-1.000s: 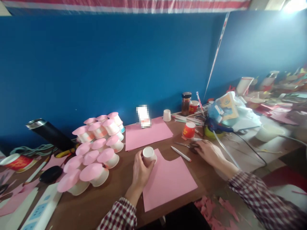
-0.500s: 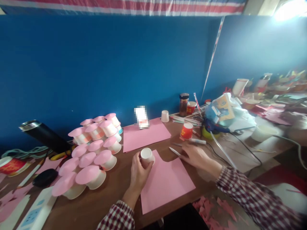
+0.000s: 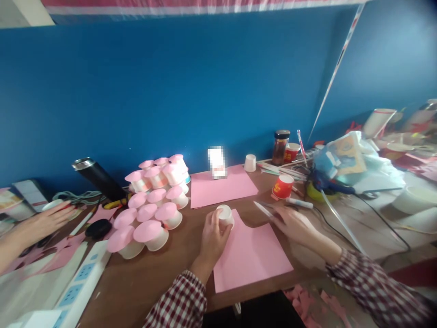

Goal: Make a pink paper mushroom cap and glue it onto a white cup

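My left hand (image 3: 214, 234) is wrapped round a small white paper cup (image 3: 225, 215), which stands at the upper left edge of a pink paper sheet (image 3: 251, 259). That sheet has a curved notch cut in its top edge. At the sheet's upper right, my right hand (image 3: 294, 224) has its fingers closed over a pair of scissors (image 3: 263, 209); the pale pointed blades stick out to the left, while the handles are hidden under the fingers. Left of my left hand stand several paper cups topped with pink paper cones (image 3: 150, 230).
More pink paper (image 3: 223, 187) lies by the wall beneath a blurred-out white object. A red cup (image 3: 282, 187), a white cup (image 3: 250, 162) and a glue gun (image 3: 332, 184) with its cord are to the right. Another person's hand (image 3: 51, 221) reaches in over a power strip (image 3: 78, 278).
The view has swung left, so the table appears shifted right. Another person's hand has come in at the left. My left hand stays on the cup, my right by the scissors.
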`<state>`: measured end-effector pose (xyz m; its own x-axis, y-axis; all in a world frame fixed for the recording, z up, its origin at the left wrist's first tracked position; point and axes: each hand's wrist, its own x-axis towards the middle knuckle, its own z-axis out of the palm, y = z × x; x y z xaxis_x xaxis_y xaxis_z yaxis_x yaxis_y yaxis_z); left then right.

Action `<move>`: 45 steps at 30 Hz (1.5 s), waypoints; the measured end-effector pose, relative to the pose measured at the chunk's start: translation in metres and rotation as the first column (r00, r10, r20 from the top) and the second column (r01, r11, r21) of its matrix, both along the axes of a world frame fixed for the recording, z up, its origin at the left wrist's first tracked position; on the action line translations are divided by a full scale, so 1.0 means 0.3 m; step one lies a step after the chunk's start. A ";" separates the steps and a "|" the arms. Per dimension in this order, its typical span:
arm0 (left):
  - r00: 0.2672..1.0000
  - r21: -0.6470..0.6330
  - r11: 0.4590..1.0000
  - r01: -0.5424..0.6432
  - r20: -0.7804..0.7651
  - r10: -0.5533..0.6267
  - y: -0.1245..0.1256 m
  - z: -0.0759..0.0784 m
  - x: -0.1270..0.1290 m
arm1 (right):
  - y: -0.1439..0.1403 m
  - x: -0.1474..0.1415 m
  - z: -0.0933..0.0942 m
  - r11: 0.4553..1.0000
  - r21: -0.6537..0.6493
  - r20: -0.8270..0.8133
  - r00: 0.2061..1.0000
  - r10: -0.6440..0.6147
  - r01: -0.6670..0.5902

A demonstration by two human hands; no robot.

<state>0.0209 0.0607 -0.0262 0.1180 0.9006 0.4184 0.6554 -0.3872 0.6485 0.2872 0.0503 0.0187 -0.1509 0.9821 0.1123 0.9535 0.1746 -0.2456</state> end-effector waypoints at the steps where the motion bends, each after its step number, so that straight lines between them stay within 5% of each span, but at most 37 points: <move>1: 1.000 -0.002 1.000 0.000 0.001 0.000 0.000 0.001 0.001 | -0.001 -0.004 -0.001 1.000 -0.001 -0.040 0.999 0.025 -0.025; 7: 0.999 0.062 0.998 -0.023 -0.022 0.024 -0.004 0.009 0.007 | 0.002 -0.092 0.010 0.991 -0.023 -0.481 0.870 0.105 -0.132; 15: 1.000 0.078 0.997 0.021 -0.009 -0.021 -0.014 0.011 0.000 | 0.069 -0.313 0.036 0.996 0.087 -0.563 0.824 0.062 -0.015; 23: 1.000 0.073 0.997 -0.007 0.018 0.006 -0.012 0.010 -0.018 | 0.128 -0.405 0.011 0.982 0.044 -0.536 0.825 0.180 -0.186; 27: 0.984 0.003 0.995 -0.100 -0.147 0.099 -0.064 0.027 -0.084 | 0.128 -0.403 0.009 0.983 0.021 -0.533 0.830 0.167 -0.184; 32: 0.933 -0.066 0.997 0.044 -0.353 -0.064 -0.154 0.026 -0.143 | 0.119 -0.402 0.004 0.988 -0.007 -0.526 0.841 0.128 -0.155; 45: 0.902 -0.139 0.990 0.004 -0.428 -0.064 -0.160 0.033 -0.129 | 0.106 -0.424 -0.023 0.999 0.001 -0.386 0.922 0.043 -0.046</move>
<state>-0.0178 0.0128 -0.0162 0.2911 0.9359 0.1981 0.8699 -0.3452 0.3523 0.1601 0.0821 0.0116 -0.1406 0.9765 0.1633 0.7762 0.2112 -0.5941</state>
